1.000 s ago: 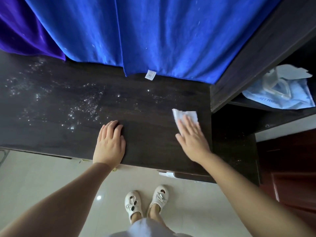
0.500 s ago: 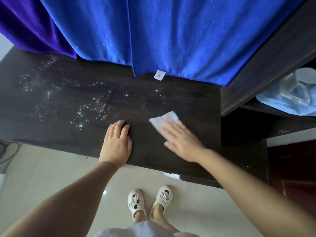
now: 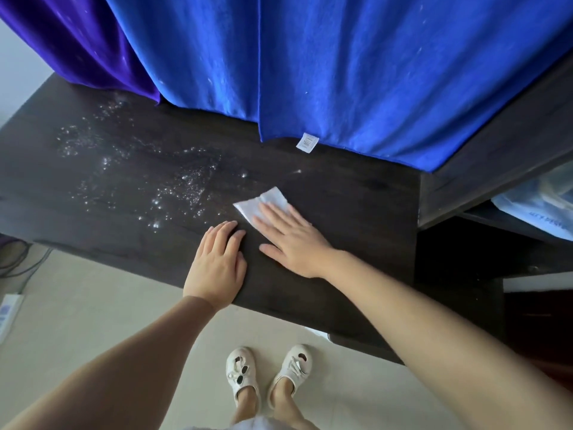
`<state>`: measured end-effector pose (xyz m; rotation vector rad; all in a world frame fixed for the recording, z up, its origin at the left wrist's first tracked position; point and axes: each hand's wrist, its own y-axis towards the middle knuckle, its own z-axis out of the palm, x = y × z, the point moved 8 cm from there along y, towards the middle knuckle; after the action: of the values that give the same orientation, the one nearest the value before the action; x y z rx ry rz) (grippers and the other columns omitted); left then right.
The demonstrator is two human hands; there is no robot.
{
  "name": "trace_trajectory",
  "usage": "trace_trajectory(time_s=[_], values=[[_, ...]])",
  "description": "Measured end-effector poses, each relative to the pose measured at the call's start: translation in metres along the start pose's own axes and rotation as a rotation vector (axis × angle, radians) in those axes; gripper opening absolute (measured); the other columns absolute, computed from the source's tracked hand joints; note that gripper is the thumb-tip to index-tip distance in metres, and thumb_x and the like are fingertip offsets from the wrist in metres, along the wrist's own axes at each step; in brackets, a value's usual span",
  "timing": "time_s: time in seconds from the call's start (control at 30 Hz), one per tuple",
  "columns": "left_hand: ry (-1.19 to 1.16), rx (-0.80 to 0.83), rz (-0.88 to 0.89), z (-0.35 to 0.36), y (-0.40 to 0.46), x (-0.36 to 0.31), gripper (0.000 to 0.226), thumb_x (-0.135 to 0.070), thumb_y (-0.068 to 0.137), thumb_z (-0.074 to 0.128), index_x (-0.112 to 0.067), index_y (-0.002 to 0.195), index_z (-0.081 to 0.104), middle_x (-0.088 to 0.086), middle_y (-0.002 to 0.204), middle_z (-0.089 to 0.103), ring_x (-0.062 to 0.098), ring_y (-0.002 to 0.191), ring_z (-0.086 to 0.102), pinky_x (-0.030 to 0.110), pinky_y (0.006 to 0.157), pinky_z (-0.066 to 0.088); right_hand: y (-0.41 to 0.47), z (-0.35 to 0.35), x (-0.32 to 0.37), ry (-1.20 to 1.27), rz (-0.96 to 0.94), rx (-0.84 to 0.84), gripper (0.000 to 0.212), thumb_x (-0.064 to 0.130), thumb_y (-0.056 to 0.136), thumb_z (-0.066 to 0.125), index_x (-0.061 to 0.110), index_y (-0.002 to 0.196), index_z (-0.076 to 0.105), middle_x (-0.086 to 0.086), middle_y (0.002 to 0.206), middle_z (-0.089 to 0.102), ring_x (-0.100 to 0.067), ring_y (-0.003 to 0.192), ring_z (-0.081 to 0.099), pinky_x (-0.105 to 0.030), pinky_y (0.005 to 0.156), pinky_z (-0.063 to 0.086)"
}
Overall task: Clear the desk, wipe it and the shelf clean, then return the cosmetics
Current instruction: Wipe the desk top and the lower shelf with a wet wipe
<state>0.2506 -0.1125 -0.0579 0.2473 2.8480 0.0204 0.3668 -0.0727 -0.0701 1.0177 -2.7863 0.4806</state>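
A dark wooden desk fills the middle of the view. White specks and droplets are scattered over its left half. My right hand lies flat on a white wipe, pressing it onto the desk near the centre. Just left of it, my left hand rests palm down at the desk's front edge, fingers together and holding nothing. No cosmetics are in view.
A blue cloth and a purple cloth hang over the back of the desk. A dark shelf unit stands at the right with a light blue bag inside. A power strip and cables lie on the floor at left.
My right hand has slid the white wipe leftward across the desk, from near the shelf toward my left hand. The left hand has stayed at the front edge.
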Motion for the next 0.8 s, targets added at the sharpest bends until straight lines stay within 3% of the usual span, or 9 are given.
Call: trace_trajectory(time_s=[0.07, 0.17, 0.27, 0.3, 0.37, 0.5, 0.57, 0.63, 0.8], values=[[0.008, 0.006, -0.006, 0.000, 0.000, 0.000, 0.042, -0.022, 0.087, 0.033, -0.001, 0.118, 0.052, 0.019, 0.128, 0.051, 0.034, 0.119, 0.042, 0.043, 0.109, 0.025, -0.021, -0.002, -0.041, -0.016, 0.093, -0.060, 0.065, 0.052, 0.091, 0.009, 0.019, 0.147, 0.003, -0.004, 0.157, -0.003, -0.016, 0.145, -0.007, -0.037, 0.117, -0.008], [0.019, 0.000, -0.008, -0.002, 0.000, 0.000, 0.042, -0.022, 0.087, 0.033, -0.002, 0.117, 0.053, 0.019, 0.127, 0.052, 0.033, 0.119, 0.041, 0.042, 0.109, 0.024, -0.061, -0.014, -0.147, 0.026, 0.660, -0.196, 0.062, 0.046, 0.096, 0.014, 0.012, 0.147, 0.004, -0.016, 0.157, -0.001, -0.024, 0.145, -0.004, -0.044, 0.118, 0.002], [0.030, 0.003, -0.002, -0.001, 0.000, 0.000, 0.042, -0.022, 0.087, 0.033, -0.001, 0.117, 0.054, 0.018, 0.126, 0.054, 0.034, 0.119, 0.043, 0.041, 0.109, 0.022, -0.066, -0.026, -0.186, 0.193, 1.077, -0.319, 0.061, 0.040, 0.098, 0.021, 0.006, 0.147, 0.007, -0.021, 0.156, 0.000, -0.028, 0.145, -0.005, -0.048, 0.117, 0.000], [0.035, 0.006, -0.001, 0.000, 0.000, 0.000, 0.043, -0.022, 0.087, 0.033, -0.001, 0.117, 0.054, 0.018, 0.126, 0.054, 0.035, 0.119, 0.045, 0.041, 0.108, 0.023, -0.052, -0.027, -0.181, 0.234, 1.116, -0.324, 0.062, 0.042, 0.098, 0.020, 0.006, 0.147, 0.006, -0.021, 0.156, -0.003, -0.028, 0.145, -0.007, -0.048, 0.117, -0.002], [0.045, 0.012, -0.001, 0.001, 0.000, 0.000, 0.043, -0.022, 0.087, 0.033, -0.001, 0.117, 0.055, 0.018, 0.126, 0.054, 0.035, 0.119, 0.047, 0.041, 0.108, 0.023, -0.007, -0.029, -0.150, 0.197, 0.998, -0.288, 0.064, 0.045, 0.097, 0.018, 0.008, 0.147, 0.004, -0.019, 0.156, -0.006, -0.027, 0.144, -0.009, -0.048, 0.117, -0.004], [0.058, 0.011, 0.006, 0.002, 0.001, 0.000, 0.042, -0.022, 0.088, 0.033, -0.002, 0.118, 0.054, 0.018, 0.127, 0.053, 0.035, 0.119, 0.047, 0.041, 0.109, 0.022, 0.062, -0.021, -0.043, 0.018, 0.309, -0.103, 0.061, 0.046, 0.097, 0.016, 0.017, 0.147, -0.003, -0.011, 0.157, -0.011, -0.021, 0.144, -0.013, -0.042, 0.116, -0.009], [0.054, 0.011, -0.002, 0.002, 0.001, 0.000, 0.042, -0.021, 0.087, 0.033, -0.002, 0.118, 0.054, 0.018, 0.127, 0.053, 0.035, 0.120, 0.046, 0.041, 0.110, 0.023, 0.058, -0.021, -0.038, -0.030, 0.111, -0.049, 0.059, 0.044, 0.098, 0.018, 0.019, 0.147, -0.002, -0.007, 0.157, -0.009, -0.018, 0.144, -0.011, -0.039, 0.117, -0.008], [0.051, 0.010, -0.007, 0.002, 0.001, 0.000, 0.042, -0.022, 0.087, 0.033, -0.002, 0.117, 0.054, 0.018, 0.127, 0.053, 0.035, 0.120, 0.046, 0.042, 0.109, 0.025, 0.039, -0.027, -0.079, -0.039, 0.193, -0.134, 0.058, 0.040, 0.098, 0.023, 0.016, 0.147, 0.003, -0.008, 0.158, -0.001, -0.020, 0.145, -0.005, -0.039, 0.117, -0.004], [0.057, 0.014, -0.004, 0.000, 0.000, -0.001, 0.044, -0.023, 0.087, 0.032, -0.001, 0.117, 0.055, 0.019, 0.126, 0.054, 0.037, 0.119, 0.048, 0.040, 0.109, 0.021, -0.077, -0.028, -0.209, 0.101, 1.007, -0.373, 0.062, 0.038, 0.098, 0.028, 0.000, 0.145, 0.013, -0.027, 0.153, 0.008, -0.035, 0.144, 0.003, -0.044, 0.118, 0.001]])
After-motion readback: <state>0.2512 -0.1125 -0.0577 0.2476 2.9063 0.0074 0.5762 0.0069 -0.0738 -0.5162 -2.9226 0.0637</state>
